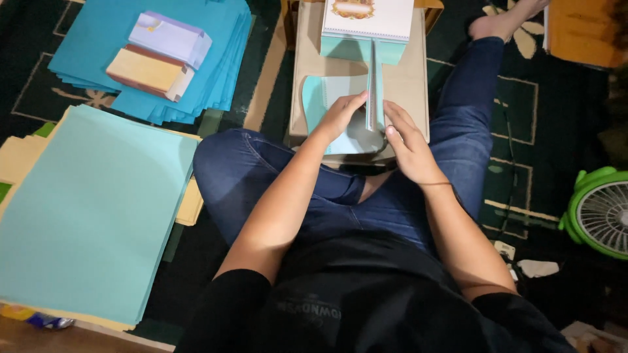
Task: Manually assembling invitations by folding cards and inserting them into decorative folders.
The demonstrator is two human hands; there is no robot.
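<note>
Teal paper | left hand pressing | right hand touching | cardboard board beneath

A person sits cross-legged on a patterned dark carpet, a flat tan cardboard board lying before the knees. On the board lie pale teal cut paper sheets, with the left hand and right hand resting on them either side of an upright folded sheet. Behind these stands a white printed booklet. To the left lies a large stack of pale teal paper; behind it, a stack of darker blue sheets carries two small wrapped packs. A green round fan sits at far right.
</note>
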